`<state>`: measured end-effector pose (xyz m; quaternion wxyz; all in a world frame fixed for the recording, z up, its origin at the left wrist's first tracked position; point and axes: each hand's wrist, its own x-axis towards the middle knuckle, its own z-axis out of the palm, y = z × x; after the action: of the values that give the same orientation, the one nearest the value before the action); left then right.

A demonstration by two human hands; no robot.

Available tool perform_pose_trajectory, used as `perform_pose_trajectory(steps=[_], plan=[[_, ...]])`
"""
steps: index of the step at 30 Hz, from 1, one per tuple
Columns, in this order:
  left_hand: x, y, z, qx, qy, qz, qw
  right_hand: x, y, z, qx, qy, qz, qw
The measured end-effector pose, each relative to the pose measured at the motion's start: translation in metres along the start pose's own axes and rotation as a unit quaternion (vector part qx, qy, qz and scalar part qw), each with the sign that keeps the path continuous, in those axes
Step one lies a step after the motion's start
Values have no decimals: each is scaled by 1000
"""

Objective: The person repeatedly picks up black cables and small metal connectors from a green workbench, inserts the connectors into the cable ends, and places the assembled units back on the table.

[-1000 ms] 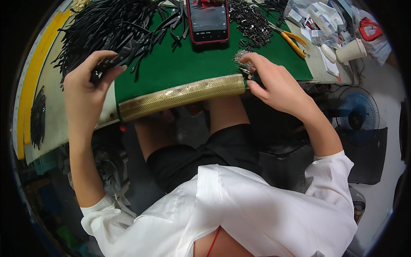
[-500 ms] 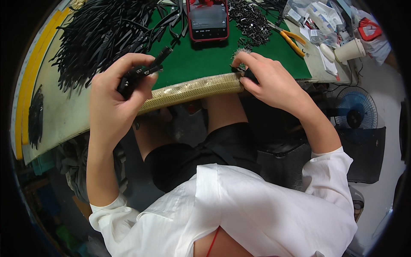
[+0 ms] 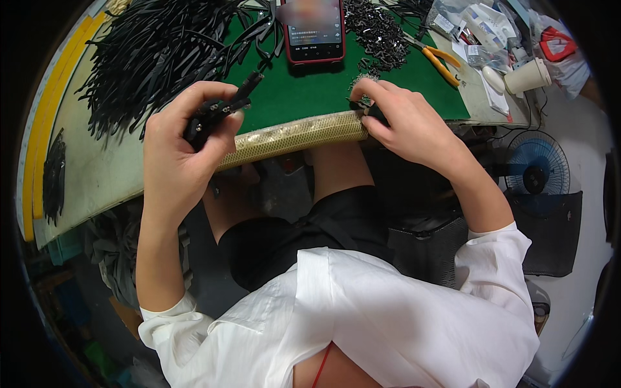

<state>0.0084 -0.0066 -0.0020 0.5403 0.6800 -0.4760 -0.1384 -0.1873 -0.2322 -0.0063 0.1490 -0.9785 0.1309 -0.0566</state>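
Several black strips (image 3: 208,120) fill the closed grip of the left hand (image 3: 184,136), which hides the left end of a gold mesh roll (image 3: 297,138) edging the worktop (image 3: 97,174), while the right hand (image 3: 411,126) curls round a dark object (image 3: 377,116) (mostly hidden), with phone (image 3: 314,35), small black pieces (image 3: 383,40) and orange-handled pliers (image 3: 442,67) beyond.

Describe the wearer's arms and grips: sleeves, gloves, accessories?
White shirt, with loose, creased sleeves ending near the elbows. Forearms are bare below. Left grip and right grip are plain ungloved hands; no watch, bracelet or cable shows.
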Motion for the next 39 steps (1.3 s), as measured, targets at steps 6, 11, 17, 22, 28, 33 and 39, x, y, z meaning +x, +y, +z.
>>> perform_pose_trajectory(steps=[6,11,17,22,28,33,39], plan=[[-2,0,2,-10,19,4,1000,8,-1,3,-18,1,-3,1000],[-5,-1,1,-18,28,-2,999,18,-1,3,-54,-3,-14,998],[-8,1,0,-43,28,6,999,23,-1,-3,-53,-45,-7,998],[-10,1,1,-26,32,2,999,20,0,-2,-49,-20,-15,999],[-10,2,0,-22,39,-3,999,9,-5,1,-104,-35,-37,993],[-15,0,0,-25,48,6,999,-19,-1,-17,-111,-71,7,991],[-12,3,9,-37,40,-7,998,-23,23,-14,-16,-26,12,999]])
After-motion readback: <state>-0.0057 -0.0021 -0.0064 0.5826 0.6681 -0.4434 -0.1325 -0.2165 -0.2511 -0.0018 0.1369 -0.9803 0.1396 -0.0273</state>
